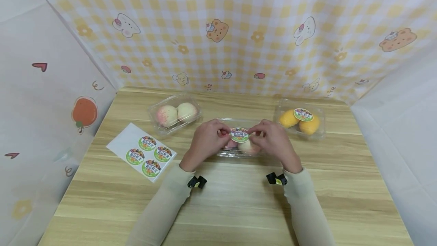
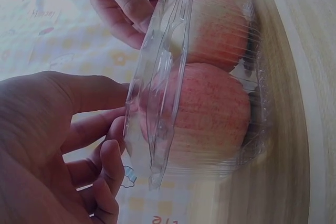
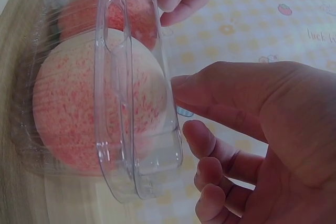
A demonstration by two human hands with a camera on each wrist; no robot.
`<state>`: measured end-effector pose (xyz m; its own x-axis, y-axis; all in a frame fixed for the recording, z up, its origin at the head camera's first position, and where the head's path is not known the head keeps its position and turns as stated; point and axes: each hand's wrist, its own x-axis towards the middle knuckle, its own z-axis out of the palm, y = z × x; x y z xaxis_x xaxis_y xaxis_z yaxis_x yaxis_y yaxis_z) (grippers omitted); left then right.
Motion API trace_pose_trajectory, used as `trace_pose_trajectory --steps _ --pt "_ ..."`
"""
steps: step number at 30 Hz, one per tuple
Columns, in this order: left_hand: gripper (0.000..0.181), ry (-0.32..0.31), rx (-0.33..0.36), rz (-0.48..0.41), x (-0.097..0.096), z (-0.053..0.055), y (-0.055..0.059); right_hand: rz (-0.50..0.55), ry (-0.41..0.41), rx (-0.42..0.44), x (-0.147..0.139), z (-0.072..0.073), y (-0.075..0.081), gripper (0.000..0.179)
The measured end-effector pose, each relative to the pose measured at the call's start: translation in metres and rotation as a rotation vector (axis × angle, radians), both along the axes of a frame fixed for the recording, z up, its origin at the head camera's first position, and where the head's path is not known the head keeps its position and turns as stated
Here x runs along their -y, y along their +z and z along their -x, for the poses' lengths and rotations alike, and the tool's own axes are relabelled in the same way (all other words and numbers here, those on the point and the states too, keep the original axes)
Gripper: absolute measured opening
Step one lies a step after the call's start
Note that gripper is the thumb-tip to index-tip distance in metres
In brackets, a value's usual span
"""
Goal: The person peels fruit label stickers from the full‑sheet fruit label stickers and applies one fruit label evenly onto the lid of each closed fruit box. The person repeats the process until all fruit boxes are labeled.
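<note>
In the head view a round fruit label sticker (image 1: 239, 134) lies at the lid of the middle clear plastic box (image 1: 235, 155), between both hands. The left hand (image 1: 209, 139) pinches its left edge with thumb and forefinger. On the opposite edge, the right hand (image 1: 273, 139) does the same. Whether the sticker touches the lid cannot be told. Inside the box sit two pink-and-cream peaches (image 2: 205, 114), partly covered by the sticker and hands from above. Both wrist views show the box lid (image 3: 147, 145) closed, with thumb tips right at its top face.
A clear box with two pale peaches (image 1: 187, 112) stands back left. Back right, another box holds two yellow mangoes (image 1: 288, 118) and bears a matching sticker (image 1: 303, 114). A white sticker sheet (image 1: 124, 141) with several round labels lies left on the wooden table (image 1: 239, 208).
</note>
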<state>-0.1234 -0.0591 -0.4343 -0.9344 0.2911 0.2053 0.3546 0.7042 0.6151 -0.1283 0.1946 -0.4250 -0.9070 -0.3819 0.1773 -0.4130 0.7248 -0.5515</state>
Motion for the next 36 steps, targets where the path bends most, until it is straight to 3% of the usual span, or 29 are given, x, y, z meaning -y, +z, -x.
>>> trace_pose_trajectory --steps 24,36 --pt "0.016 0.035 0.061 0.026 0.008 0.004 0.002 0.015 -0.004 0.0 -0.007 0.002 0.002 0.011" --pt "0.016 0.006 0.087 -0.005 0.018 0.002 0.003 0.008 -0.022 0.07 -0.013 0.001 0.003 0.012"
